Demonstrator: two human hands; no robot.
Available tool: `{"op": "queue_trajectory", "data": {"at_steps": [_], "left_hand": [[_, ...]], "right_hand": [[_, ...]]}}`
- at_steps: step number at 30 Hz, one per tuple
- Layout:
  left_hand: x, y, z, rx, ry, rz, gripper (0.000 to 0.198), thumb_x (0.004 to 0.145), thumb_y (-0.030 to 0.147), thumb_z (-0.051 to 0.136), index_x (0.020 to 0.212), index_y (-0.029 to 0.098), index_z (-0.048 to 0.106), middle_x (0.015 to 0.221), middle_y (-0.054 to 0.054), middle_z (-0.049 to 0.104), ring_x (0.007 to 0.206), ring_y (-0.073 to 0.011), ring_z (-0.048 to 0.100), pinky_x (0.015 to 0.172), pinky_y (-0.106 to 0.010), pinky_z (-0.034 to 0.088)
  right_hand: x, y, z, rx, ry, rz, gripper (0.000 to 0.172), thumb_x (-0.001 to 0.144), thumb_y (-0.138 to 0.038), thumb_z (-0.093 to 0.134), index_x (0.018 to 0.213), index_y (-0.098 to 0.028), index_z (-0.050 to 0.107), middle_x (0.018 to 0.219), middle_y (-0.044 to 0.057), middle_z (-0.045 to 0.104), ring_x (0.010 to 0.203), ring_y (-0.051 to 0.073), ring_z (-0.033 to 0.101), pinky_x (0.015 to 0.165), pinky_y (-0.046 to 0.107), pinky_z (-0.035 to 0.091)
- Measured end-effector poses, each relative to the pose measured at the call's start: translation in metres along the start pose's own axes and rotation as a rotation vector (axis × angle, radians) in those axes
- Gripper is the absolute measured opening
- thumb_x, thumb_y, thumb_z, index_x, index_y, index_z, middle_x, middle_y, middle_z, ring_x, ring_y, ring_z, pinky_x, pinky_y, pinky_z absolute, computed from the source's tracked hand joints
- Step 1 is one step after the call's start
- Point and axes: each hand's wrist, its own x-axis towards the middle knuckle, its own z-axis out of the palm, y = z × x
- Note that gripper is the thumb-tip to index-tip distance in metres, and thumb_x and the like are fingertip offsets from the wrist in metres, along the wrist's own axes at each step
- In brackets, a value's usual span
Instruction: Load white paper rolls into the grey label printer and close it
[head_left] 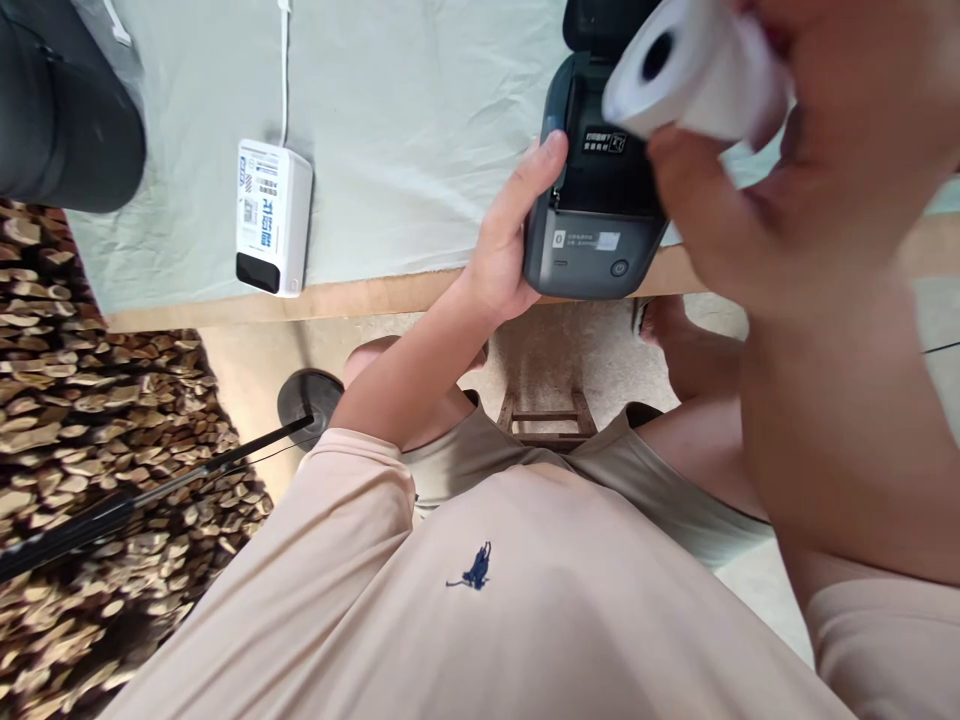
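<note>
A dark grey label printer stands at the table's front edge with its black lid raised and its inner bay exposed. My left hand grips the printer's left side, thumb on the rim. Close to the camera, my right hand holds a white paper roll by its side, above the right part of the bay. The roll's dark core hole faces left. Part of the printer's right side is hidden behind the roll and my right hand, which is slightly blurred.
A white power bank with a cable lies on the pale tablecloth. At the back left is a black cylindrical object. Stacked firewood and a black stand are at the left, below table level. A wooden stool shows underneath.
</note>
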Motion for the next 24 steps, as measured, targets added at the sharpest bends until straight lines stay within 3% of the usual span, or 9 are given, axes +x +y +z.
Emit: {"op": "queue_trajectory", "data": {"at_steps": [4, 9, 13, 18, 21, 24], "left_hand": [[-0.001, 0.002, 0.001, -0.029, -0.038, -0.038, 0.036, 0.088, 0.034, 0.030, 0.086, 0.018, 0.063, 0.087, -0.001, 0.068, 0.125, -0.0227, 0.050, 0.088, -0.032, 0.056], [-0.001, 0.002, -0.001, -0.051, 0.029, -0.118, 0.031, 0.085, 0.039, 0.038, 0.096, 0.021, 0.061, 0.090, 0.000, 0.068, 0.122, -0.0245, 0.052, 0.081, -0.031, 0.058], [-0.002, 0.001, 0.000, -0.071, -0.025, -0.079, 0.031, 0.086, 0.039, 0.039, 0.101, 0.022, 0.059, 0.091, 0.000, 0.070, 0.120, -0.0223, 0.054, 0.085, -0.030, 0.056], [-0.003, 0.002, 0.004, -0.066, 0.048, -0.089, 0.028, 0.086, 0.034, 0.039, 0.103, 0.021, 0.057, 0.090, -0.002, 0.070, 0.117, -0.0211, 0.056, 0.088, -0.030, 0.055], [-0.003, 0.002, 0.003, -0.043, 0.002, -0.089, 0.030, 0.087, 0.037, 0.037, 0.094, 0.018, 0.059, 0.086, -0.003, 0.069, 0.118, -0.0221, 0.055, 0.087, -0.031, 0.055], [-0.001, 0.002, 0.000, -0.002, -0.019, -0.073, 0.034, 0.087, 0.041, 0.033, 0.090, 0.019, 0.060, 0.088, -0.001, 0.067, 0.119, -0.0215, 0.055, 0.087, -0.032, 0.055]], "right_hand": [[-0.005, -0.012, 0.006, -0.145, -0.045, -0.018, 0.042, 0.086, -0.047, 0.023, 0.103, -0.020, 0.051, 0.109, -0.006, 0.052, 0.117, 0.007, 0.043, 0.097, 0.030, 0.040], [0.001, -0.019, 0.005, -0.319, -0.143, 0.004, 0.038, 0.081, -0.049, 0.033, 0.101, -0.021, 0.050, 0.103, -0.007, 0.053, 0.107, 0.008, 0.047, 0.098, 0.035, 0.034], [0.007, -0.024, 0.002, -0.445, -0.217, 0.040, 0.037, 0.079, -0.046, 0.032, 0.104, -0.024, 0.048, 0.101, -0.006, 0.052, 0.102, 0.008, 0.048, 0.093, 0.032, 0.036], [0.008, -0.020, 0.002, -0.474, -0.226, 0.061, 0.038, 0.075, -0.047, 0.036, 0.105, -0.027, 0.049, 0.095, -0.004, 0.053, 0.102, 0.011, 0.049, 0.094, 0.035, 0.034], [0.009, -0.016, 0.005, -0.460, -0.278, 0.063, 0.036, 0.075, -0.047, 0.038, 0.101, -0.027, 0.052, 0.097, -0.007, 0.055, 0.103, 0.009, 0.050, 0.096, 0.035, 0.033], [0.009, -0.016, 0.006, -0.438, -0.242, 0.057, 0.036, 0.075, -0.051, 0.037, 0.093, -0.027, 0.058, 0.089, -0.005, 0.055, 0.100, 0.009, 0.050, 0.093, 0.036, 0.034]]}}
